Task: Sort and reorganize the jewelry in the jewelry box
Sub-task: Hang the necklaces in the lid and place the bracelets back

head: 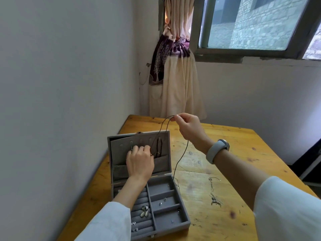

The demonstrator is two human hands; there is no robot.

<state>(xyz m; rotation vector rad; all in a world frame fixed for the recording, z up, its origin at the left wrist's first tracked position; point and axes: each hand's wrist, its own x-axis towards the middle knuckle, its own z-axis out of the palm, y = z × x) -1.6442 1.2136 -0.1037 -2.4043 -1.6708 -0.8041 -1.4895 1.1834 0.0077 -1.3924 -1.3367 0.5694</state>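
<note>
Grey jewelry box (161, 193) open on wooden table (225, 164). Right hand (189, 129) pinching dark cord necklace (181, 153) aloft; left hand (139, 161) curled against lid panel (163, 164), grip there unclear. Risk: loose cord tail snagging the box edge, or tangling with the hanging strands.

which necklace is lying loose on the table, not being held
The silver chain necklace with a pendant, right of the jewelry box. The dark cord necklace is pinched in the right hand.
</note>
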